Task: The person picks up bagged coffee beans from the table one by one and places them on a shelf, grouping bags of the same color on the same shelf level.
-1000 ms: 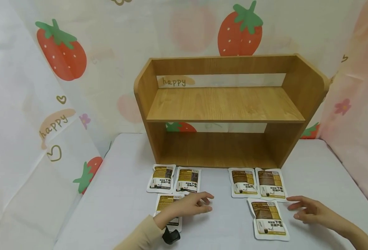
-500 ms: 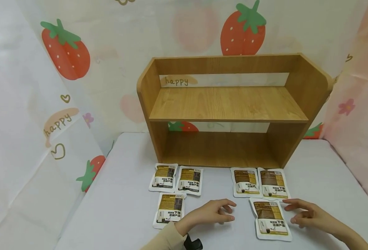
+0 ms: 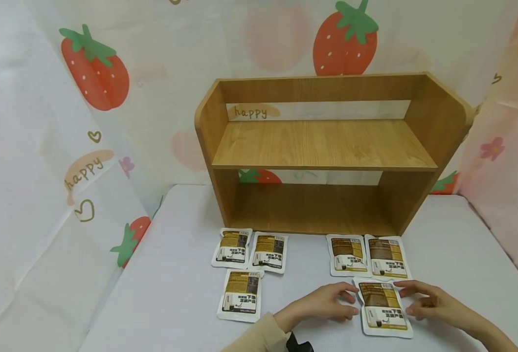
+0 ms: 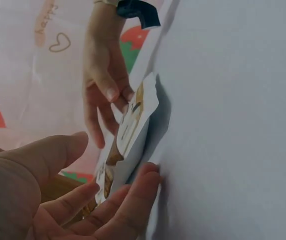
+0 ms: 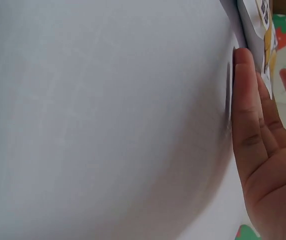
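Observation:
A flat white pouch with a brown and gold label (image 3: 382,309) lies on the table, nearest to both hands. At its left edge is my left hand (image 3: 329,301), fingers loosely bent and thumb apart. My right hand (image 3: 432,304) is at its right edge, its fingertips beside or just touching the pouch's upper right side. In the left wrist view the pouch (image 4: 128,132) stands between my left hand (image 4: 93,205) and the right hand (image 4: 103,65). The right wrist view has my right hand (image 5: 263,145) with fingertips close to the pouch's edge (image 5: 253,30). Neither hand grips it.
Behind are two similar pouches (image 3: 348,255) (image 3: 388,256) at the right. At the left lie three more pouches (image 3: 232,248) (image 3: 269,252) (image 3: 240,295). A two-tier wooden shelf (image 3: 325,144) stands at the back of the white table (image 3: 170,293).
My left hand has moved right, from over the front left pouch to the left edge of the front right pouch. My right hand has shifted slightly toward the same pouch.

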Action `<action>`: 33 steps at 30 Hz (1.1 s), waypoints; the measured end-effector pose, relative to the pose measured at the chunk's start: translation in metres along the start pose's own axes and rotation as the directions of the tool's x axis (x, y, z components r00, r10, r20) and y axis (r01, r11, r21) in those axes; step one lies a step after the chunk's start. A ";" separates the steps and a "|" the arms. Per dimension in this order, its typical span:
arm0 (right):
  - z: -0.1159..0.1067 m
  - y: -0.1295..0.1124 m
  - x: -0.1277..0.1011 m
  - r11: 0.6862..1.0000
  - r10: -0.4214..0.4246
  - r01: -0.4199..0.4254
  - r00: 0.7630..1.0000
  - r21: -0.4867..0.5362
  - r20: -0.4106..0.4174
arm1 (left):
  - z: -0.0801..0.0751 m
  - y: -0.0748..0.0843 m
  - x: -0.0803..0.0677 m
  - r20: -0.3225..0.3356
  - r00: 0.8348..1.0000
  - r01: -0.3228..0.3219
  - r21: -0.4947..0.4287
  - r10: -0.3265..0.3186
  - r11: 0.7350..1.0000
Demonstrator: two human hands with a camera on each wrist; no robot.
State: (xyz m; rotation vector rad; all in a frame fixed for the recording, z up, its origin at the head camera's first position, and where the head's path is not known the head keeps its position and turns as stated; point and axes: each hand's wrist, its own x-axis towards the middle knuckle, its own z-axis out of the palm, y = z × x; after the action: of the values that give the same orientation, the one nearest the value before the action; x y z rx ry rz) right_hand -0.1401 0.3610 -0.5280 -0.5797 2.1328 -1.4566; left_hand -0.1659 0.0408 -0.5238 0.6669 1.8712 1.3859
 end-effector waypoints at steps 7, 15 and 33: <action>0.005 0.002 0.002 0.999 -0.006 0.006 1.000 -0.045 -0.012 | 0.009 -0.001 0.011 -0.074 0.997 -0.024 0.099 0.032 0.995; 0.014 0.000 0.002 1.000 -0.008 0.008 1.000 0.002 -0.022 | 0.021 0.000 0.017 -0.173 0.984 -0.024 0.158 0.051 0.987; 0.028 -0.003 0.005 0.990 -0.132 0.125 0.985 -0.068 -0.111 | 0.037 -0.004 0.010 -0.285 0.941 -0.134 0.175 0.180 0.976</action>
State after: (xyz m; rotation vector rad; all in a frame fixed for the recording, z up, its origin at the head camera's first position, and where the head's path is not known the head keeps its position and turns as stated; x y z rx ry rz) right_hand -0.1269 0.3362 -0.5343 -0.6819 2.2726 -1.5323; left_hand -0.1433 0.0689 -0.5367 0.7279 2.2231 1.5249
